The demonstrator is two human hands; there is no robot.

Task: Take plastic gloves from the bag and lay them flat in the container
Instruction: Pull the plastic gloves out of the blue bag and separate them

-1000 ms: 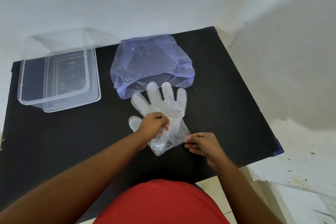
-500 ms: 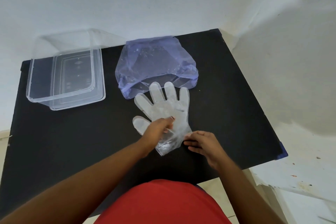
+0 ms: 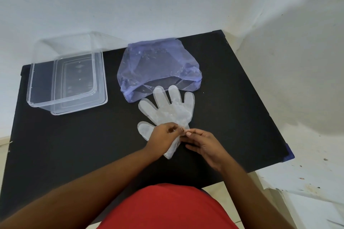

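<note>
A clear plastic glove (image 3: 170, 111) lies spread on the black table (image 3: 74, 145), fingers pointing away from me toward the blue plastic bag (image 3: 158, 67). My left hand (image 3: 163, 134) pinches the glove near its cuff. My right hand (image 3: 202, 143) meets it from the right, fingertips pinching the same cuff area. The cuff is bunched between both hands. The clear container (image 3: 42, 98) stands at the far left of the table with nothing visible inside.
The container's clear lid (image 3: 96, 42) leans up against the white wall behind it. The table's right edge and a blue corner (image 3: 289, 156) lie to my right, with pale floor beyond. My red shirt fills the bottom of the view.
My right hand has moved left and up to meet my left hand at the glove's cuff. The cuff is more bunched. The view has shifted slightly.
</note>
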